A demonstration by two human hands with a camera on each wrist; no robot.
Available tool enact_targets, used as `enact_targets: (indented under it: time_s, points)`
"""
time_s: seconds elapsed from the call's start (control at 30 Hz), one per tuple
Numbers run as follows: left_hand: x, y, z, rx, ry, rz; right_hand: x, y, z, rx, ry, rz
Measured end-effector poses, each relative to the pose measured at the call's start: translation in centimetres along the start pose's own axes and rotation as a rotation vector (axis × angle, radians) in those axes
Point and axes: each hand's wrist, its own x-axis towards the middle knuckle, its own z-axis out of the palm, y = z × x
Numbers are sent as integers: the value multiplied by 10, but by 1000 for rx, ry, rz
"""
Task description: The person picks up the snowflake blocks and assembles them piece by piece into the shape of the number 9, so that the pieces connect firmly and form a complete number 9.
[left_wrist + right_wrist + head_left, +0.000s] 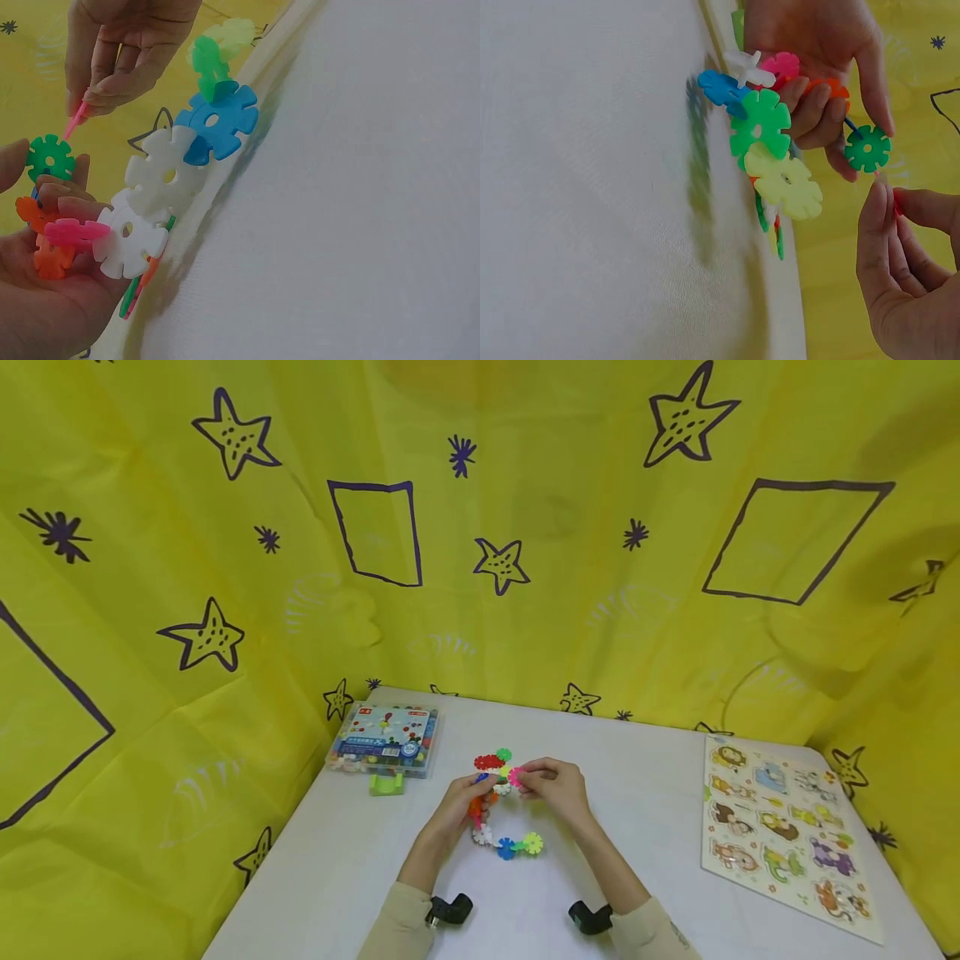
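Note:
My left hand [452,803] holds a chain of interlocking plastic snowflake discs, its fingers curled round an orange disc [54,259]. A dark green disc [856,152] stands at the chain's end near the left thumb. Between the thumb and fingers of my right hand [561,787] is a pinched pink disc [515,776], its edge at the green disc; whether it is slotted in I cannot tell. From the left hand the chain hangs through white discs [139,246], a blue disc [234,120] and a light green disc [742,135] to a pale yellow disc [780,196].
Red discs [488,762] and a green disc [503,754] lie on the table beyond the hands. A clear box of pieces [386,739] stands at the back left, a green piece [386,785] before it. On the right lies an animal picture board [780,835].

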Motion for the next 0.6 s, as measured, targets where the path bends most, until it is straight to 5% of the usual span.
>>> enact_targets:
  time_s: [0.6]
  points:
    - [-1,-1,-1,-25,-66,46,-9,-1,8,150,36,31]
